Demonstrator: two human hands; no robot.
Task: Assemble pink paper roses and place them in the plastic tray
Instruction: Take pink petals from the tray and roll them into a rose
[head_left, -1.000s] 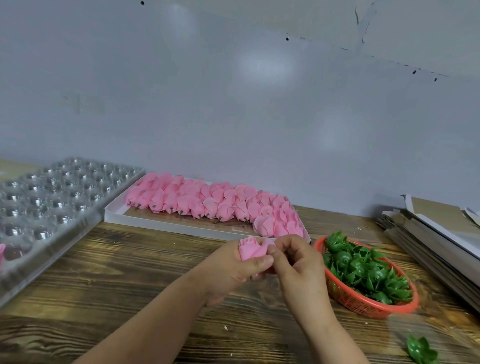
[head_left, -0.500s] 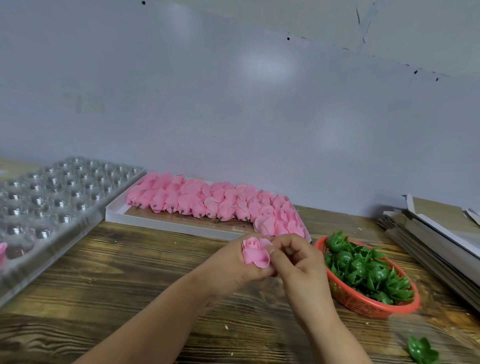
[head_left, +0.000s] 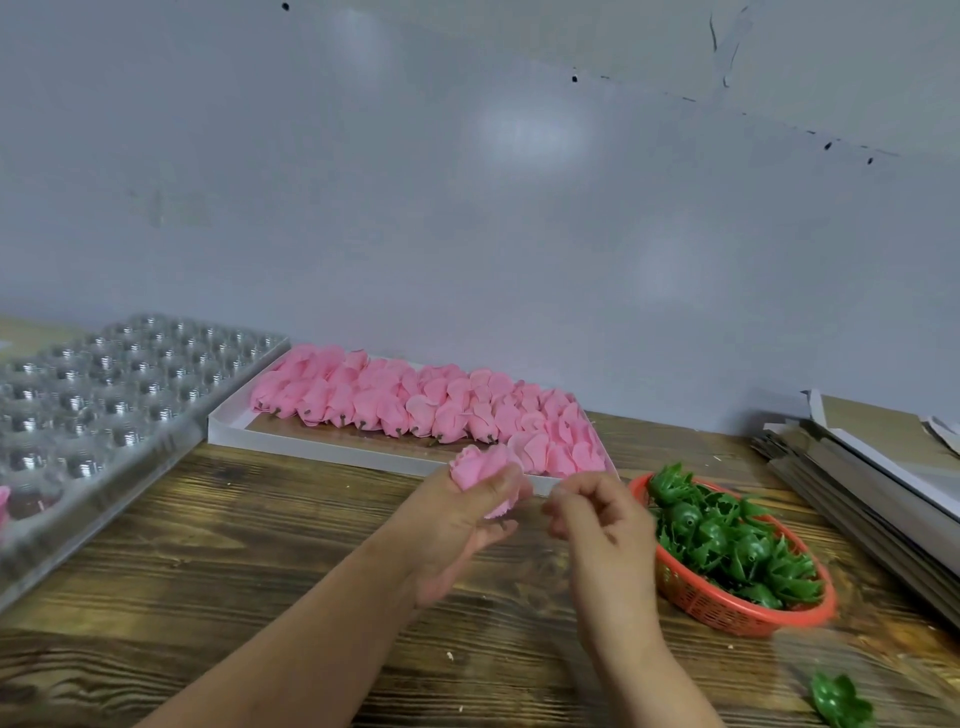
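While the left hand (head_left: 457, 525) holds one pink paper rose (head_left: 485, 467) up over the table (head_left: 249, 561), its thumb and fingers curl round the flower so the soft petals stay bunched together. The right hand (head_left: 597, 525) hangs just beside it with its fingers curled in and apart from the rose; it looks blurry and seems to hold nothing. It sits close to the red basket (head_left: 727, 608) of green leaf cups (head_left: 727, 545), likely because a cup goes on the rose next. One more green cup (head_left: 839, 701) lies alone on the table near the bottom right.

The rose is light pink, with thin, wavy petals wrapped round a tight middle. More pink roses (head_left: 426, 402) lie in rows in a flat white box (head_left: 311, 447) behind the hands. The clear plastic tray (head_left: 104, 395) waits on the left, with many little round cups, so each rose can get its own spot. Gray card sheets (head_left: 872, 478) are stacked at the right.
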